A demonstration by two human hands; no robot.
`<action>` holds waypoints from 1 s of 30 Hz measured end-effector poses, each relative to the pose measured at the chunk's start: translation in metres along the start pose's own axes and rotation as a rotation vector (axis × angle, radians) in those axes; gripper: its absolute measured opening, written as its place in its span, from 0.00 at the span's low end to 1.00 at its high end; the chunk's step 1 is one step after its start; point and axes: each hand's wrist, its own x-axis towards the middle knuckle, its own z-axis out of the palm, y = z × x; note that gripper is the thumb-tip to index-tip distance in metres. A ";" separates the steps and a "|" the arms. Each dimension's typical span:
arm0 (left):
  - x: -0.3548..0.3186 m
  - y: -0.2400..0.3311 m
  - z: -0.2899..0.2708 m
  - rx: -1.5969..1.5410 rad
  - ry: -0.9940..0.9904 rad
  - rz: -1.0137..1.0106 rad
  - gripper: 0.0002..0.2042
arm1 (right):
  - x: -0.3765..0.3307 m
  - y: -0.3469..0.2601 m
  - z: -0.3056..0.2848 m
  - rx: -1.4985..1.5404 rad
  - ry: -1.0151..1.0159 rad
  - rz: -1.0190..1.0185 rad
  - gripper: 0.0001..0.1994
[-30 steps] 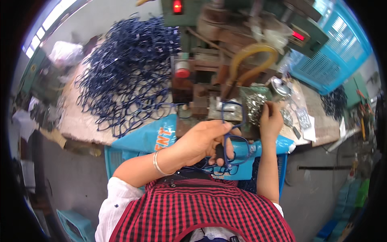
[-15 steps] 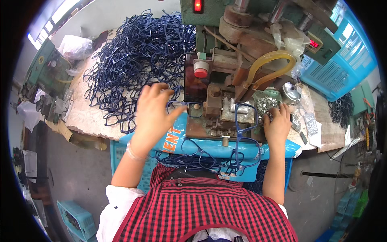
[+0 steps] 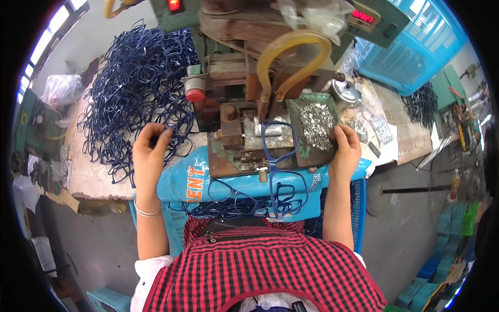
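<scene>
At the near edge of a heap of blue glasses frames (image 3: 138, 86), my left hand (image 3: 149, 153) is curled, thumb and forefinger closed on a frame's edge. My right hand (image 3: 347, 148) pinches at the right rim of a tray with small silvery metal bits (image 3: 318, 125); anything between its fingertips is too small to make out. Between my hands, a blue glasses frame (image 3: 273, 164) stands upright at the metal block (image 3: 267, 134) of a bench press, one rim on the block and the other hanging over the front edge. Neither hand touches that frame.
A red push button (image 3: 195, 94) and a yellow hose (image 3: 306, 37) belong to the press. Blue sheeting (image 3: 182, 179) covers the front edge, above a blue crate (image 3: 358, 208) and more frames (image 3: 234, 206). A round metal tin (image 3: 346, 91) and a blue basket (image 3: 410, 47) stand right.
My left hand has moved left from beside the press to the heap, its fingers curling in. My right hand has drawn back to the tray's rim and pinched. The whole view has shifted.
</scene>
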 end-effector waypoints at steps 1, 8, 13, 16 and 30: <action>0.001 0.000 -0.001 -0.087 0.035 -0.055 0.05 | 0.002 0.004 0.009 0.010 0.002 0.010 0.11; -0.003 -0.023 0.014 -0.359 0.163 -0.052 0.04 | 0.003 -0.018 0.061 0.041 -0.214 0.045 0.09; 0.009 0.036 0.019 -0.713 0.130 0.229 0.05 | -0.018 -0.084 0.094 -0.176 -0.536 -0.152 0.11; -0.005 0.122 0.016 -0.728 -0.108 0.649 0.09 | -0.037 -0.093 0.111 -0.186 -0.573 -0.207 0.18; 0.001 0.144 0.042 -0.594 -0.033 0.660 0.10 | -0.078 -0.107 0.107 0.010 -0.584 -0.088 0.29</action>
